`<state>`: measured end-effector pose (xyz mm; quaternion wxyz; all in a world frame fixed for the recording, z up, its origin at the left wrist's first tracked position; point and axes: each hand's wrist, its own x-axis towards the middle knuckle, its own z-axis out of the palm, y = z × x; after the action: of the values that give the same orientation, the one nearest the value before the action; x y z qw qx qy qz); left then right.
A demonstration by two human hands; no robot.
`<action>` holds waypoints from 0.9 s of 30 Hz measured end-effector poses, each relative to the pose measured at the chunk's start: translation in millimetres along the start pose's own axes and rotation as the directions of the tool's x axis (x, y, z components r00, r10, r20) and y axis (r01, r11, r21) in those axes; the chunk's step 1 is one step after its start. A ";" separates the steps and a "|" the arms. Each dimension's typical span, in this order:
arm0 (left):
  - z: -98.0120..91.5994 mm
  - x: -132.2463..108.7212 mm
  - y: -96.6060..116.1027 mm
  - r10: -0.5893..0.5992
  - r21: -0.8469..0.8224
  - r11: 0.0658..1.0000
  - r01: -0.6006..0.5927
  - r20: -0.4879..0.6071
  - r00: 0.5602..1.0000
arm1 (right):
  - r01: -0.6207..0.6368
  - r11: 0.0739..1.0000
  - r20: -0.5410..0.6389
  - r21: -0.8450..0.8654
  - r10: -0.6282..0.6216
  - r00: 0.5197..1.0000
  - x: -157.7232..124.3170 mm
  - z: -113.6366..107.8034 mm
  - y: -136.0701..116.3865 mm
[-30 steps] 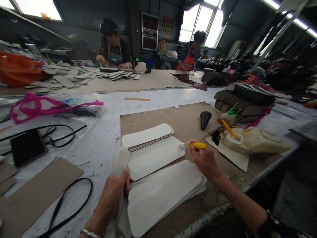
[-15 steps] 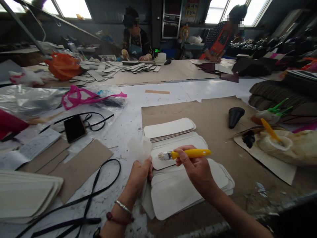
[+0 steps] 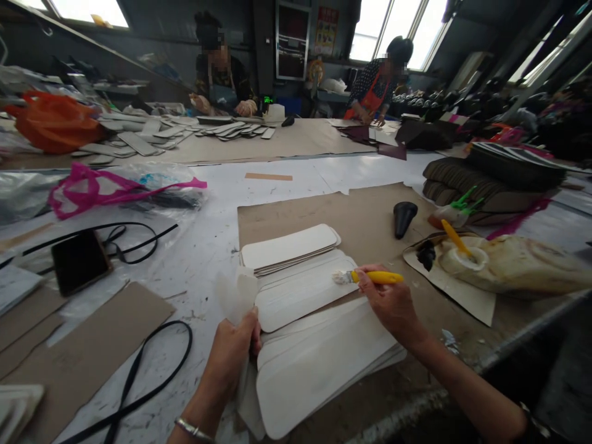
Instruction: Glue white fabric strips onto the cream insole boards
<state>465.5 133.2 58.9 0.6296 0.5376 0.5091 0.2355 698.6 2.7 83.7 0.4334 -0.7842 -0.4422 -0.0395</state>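
Note:
My right hand (image 3: pixel 387 301) is closed round the yellow handle of a paintbrush (image 3: pixel 380 277). The brush's whitened bristles touch the right part of a white, round-cornered panel (image 3: pixel 296 303), which looks wet. At that panel's left end, my left hand (image 3: pixel 237 338) pinches a thin translucent sheet (image 3: pixel 234 295); some of its fingers are hidden. Behind the panel lies a small stack of similar white panels (image 3: pixel 291 248), and in front of it a fanned stack (image 3: pixel 324 376) spreads towards me.
At right stand a glue pot (image 3: pixel 476 259) with another yellow brush, a black cone-shaped object (image 3: pixel 404 219) and piled dark panels (image 3: pixel 490 182). To the left lie a phone (image 3: pixel 79 262), black straps (image 3: pixel 148 364) and brown card (image 3: pixel 102 345). Two people work across the table.
The brush in my right hand has moved from the left part of the panel to its right part. My left hand stays at the panel's left end. The view has turned right.

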 end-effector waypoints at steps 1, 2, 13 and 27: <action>0.3 0.0 0.1 -0.010 -0.003 1.000 0.010 -0.003 1.000 | 0.026 0.999 -0.021 -0.033 -0.027 0.999 2.6 -4.3 4.8; 0.5 -0.1 0.3 -0.019 -0.005 1.000 0.019 -0.006 1.000 | 0.051 0.997 -0.043 -0.061 -0.054 0.998 4.7 -8.1 8.8; 0.1 -0.9 1.8 -0.024 0.064 0.998 0.025 -0.021 0.999 | 0.305 0.945 0.013 -0.116 -0.306 0.952 -1.8 -9.7 -0.9; 0.7 -0.3 1.7 -0.012 0.122 0.992 0.015 -0.026 1.000 | 0.400 0.913 0.027 -0.080 -0.399 0.917 -18.5 -10.0 -8.1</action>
<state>466.5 133.2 60.5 0.5905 0.5687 0.5342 0.2064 684.7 -14.8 86.8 0.3805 -0.6952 -0.5931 -0.1418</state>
